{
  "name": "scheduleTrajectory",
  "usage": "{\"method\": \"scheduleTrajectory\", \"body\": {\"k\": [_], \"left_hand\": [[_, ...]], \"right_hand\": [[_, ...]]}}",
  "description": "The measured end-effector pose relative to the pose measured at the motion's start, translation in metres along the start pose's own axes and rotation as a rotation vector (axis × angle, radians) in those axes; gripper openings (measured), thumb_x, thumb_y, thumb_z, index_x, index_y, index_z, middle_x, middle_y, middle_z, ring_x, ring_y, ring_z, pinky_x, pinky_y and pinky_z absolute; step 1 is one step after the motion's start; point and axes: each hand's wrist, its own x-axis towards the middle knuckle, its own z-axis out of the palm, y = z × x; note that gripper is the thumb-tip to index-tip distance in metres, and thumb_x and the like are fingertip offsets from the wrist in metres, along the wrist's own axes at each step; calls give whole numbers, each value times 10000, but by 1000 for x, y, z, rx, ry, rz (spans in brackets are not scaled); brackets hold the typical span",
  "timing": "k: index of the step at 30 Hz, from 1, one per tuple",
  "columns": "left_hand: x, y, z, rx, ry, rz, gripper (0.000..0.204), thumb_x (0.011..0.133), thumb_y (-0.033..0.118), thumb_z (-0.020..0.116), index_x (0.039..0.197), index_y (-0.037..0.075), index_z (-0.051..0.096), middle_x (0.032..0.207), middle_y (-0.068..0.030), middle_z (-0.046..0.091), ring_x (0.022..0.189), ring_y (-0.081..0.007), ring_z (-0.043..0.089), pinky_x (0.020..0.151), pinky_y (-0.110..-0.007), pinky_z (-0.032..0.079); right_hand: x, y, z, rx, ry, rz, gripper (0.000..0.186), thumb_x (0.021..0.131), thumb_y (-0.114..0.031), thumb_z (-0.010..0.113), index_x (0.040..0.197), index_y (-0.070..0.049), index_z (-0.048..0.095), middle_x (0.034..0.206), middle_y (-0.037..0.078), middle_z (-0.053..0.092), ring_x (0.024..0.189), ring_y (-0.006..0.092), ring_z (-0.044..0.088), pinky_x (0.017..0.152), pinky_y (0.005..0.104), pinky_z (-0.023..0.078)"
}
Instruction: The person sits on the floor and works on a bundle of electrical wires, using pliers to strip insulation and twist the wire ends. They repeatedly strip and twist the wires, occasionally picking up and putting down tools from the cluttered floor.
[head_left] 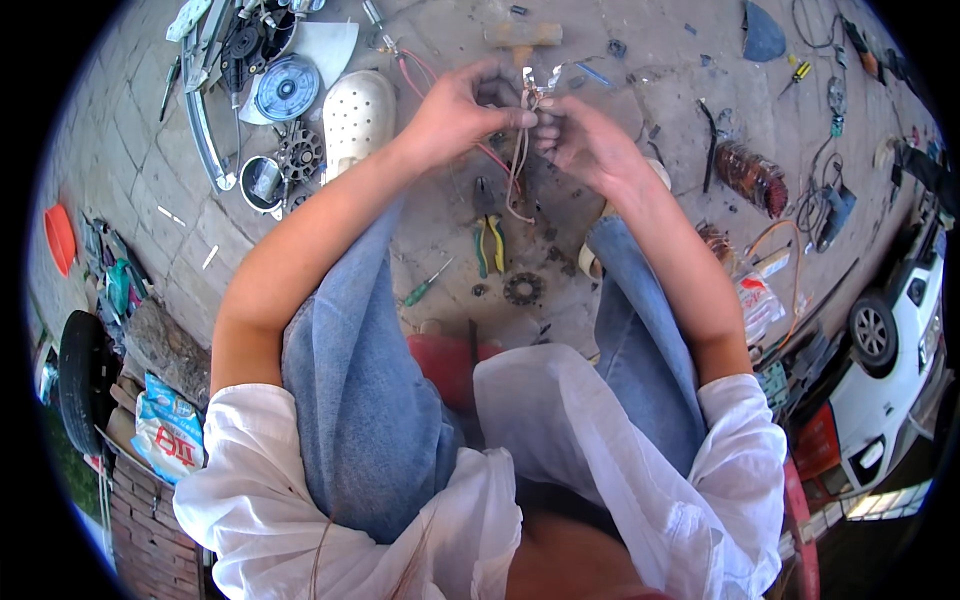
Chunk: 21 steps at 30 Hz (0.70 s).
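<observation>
Both hands meet in front of me, over the paved ground. My left hand [468,112] pinches a tan wire [519,172] between thumb and fingers; the wire's loop hangs below the fingertips. Close beside it, my right hand [585,140] has its fingers closed on the same small assembly. Shiny metal terminals [540,78] stick up between the two hands, seemingly joined to the wire. Fingers partly cover where they connect. Below the hands lie yellow-and-green-handled pliers [490,240], a green-handled screwdriver [428,282] and a dark toothed ring [524,289].
A wooden-headed mallet [523,36] lies just beyond my hands. Left are a white clog [358,120], a blue round motor part [287,88] and metal rails [205,130]. Right lie a copper-wound coil [750,178] and cables. A white car [890,370] stands far right.
</observation>
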Motion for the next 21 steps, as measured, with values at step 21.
{"method": "scheduleTrajectory", "body": {"k": [21], "left_hand": [[3, 5, -1, -246, -52, -38, 245, 933, 94, 615, 1168, 26, 595, 1083, -45, 644, 979, -133, 613, 847, -283, 516]], "right_hand": [[2, -1, -3, -36, -52, 7, 198, 931, -142, 581, 1035, 12, 648, 904, 67, 643, 755, 116, 541, 694, 266, 458]]}}
